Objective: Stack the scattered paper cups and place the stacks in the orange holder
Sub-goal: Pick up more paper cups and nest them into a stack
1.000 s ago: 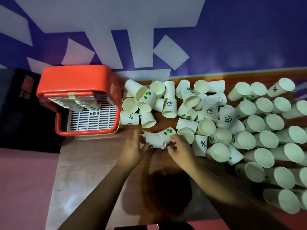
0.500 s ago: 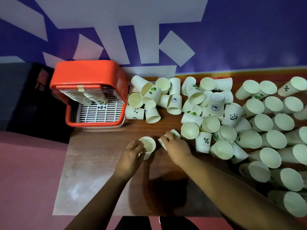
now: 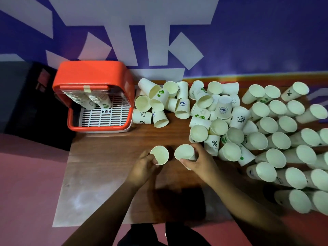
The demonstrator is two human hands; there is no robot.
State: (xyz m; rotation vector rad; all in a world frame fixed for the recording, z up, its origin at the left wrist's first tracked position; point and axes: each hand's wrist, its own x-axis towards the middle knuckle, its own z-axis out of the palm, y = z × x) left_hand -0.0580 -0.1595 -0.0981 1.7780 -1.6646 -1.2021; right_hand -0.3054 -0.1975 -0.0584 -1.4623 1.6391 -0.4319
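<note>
My left hand (image 3: 142,167) grips one white paper cup (image 3: 159,155), its mouth turned up toward me. Close to its right, my right hand (image 3: 198,162) holds a second paper cup (image 3: 184,151), also mouth up; the two cups are side by side and apart. Many more scattered paper cups (image 3: 218,110) lie on their sides across the wooden table (image 3: 110,157), from the middle to the far right. The orange holder (image 3: 92,77) stands at the table's back left, with two stacks of cups (image 3: 95,100) leaning inside it over a white grid floor.
A purple and white wall rises right behind the table. The table's left edge drops off to a pink floor (image 3: 26,174), and a dark object (image 3: 26,96) sits left of the holder. A bare strip of table lies in front of my hands.
Both hands drew back from the pile, each with a cup. The cups went from lying on their sides to mouth up, held side by side.
</note>
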